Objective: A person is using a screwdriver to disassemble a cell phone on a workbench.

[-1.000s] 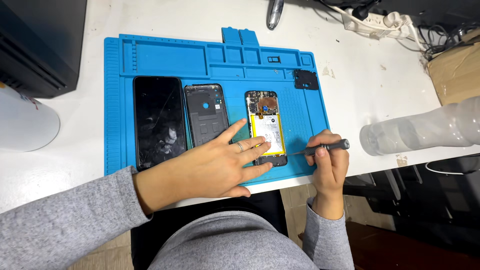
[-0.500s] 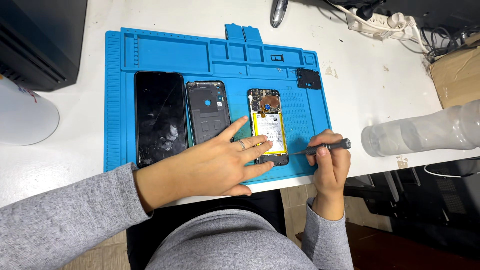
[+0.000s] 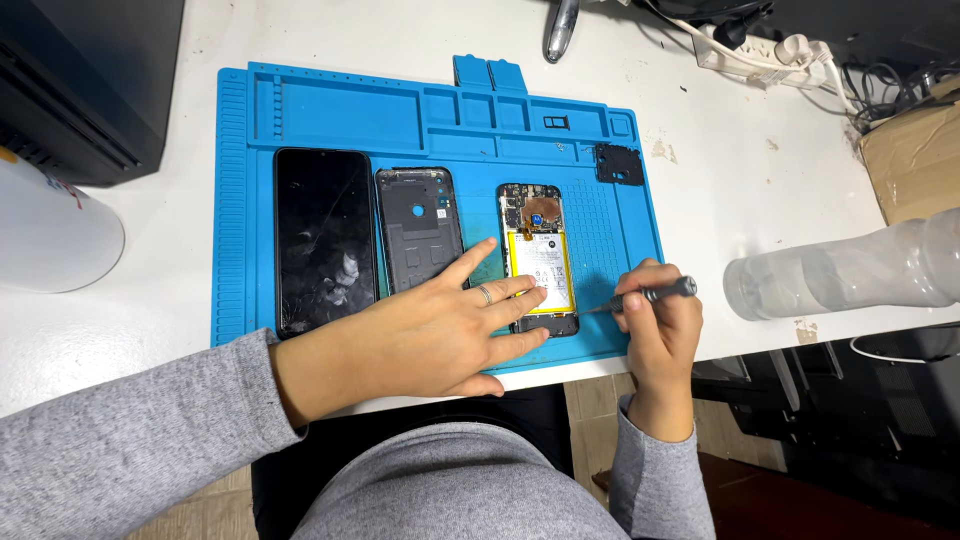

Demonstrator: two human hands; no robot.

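- The left hand (image 3: 440, 335) covered the lower end of the opened phone (image 3: 538, 258); the screwdriver (image 3: 645, 297) tip was too small to make out against the blue mat (image 3: 240, 200).
- Left fingers lay spread flat, pressing on the phone's battery, at the mat's 5 o'clock corner.
- The right hand (image 3: 660, 335), at 3 o'clock of the phone, pinched the screwdriver with curled fingers.
- A back cover (image 3: 420, 225) and a cracked screen (image 3: 322, 240) lay at 9 o'clock of the phone.
- Both hands had stayed put since half a second earlier.
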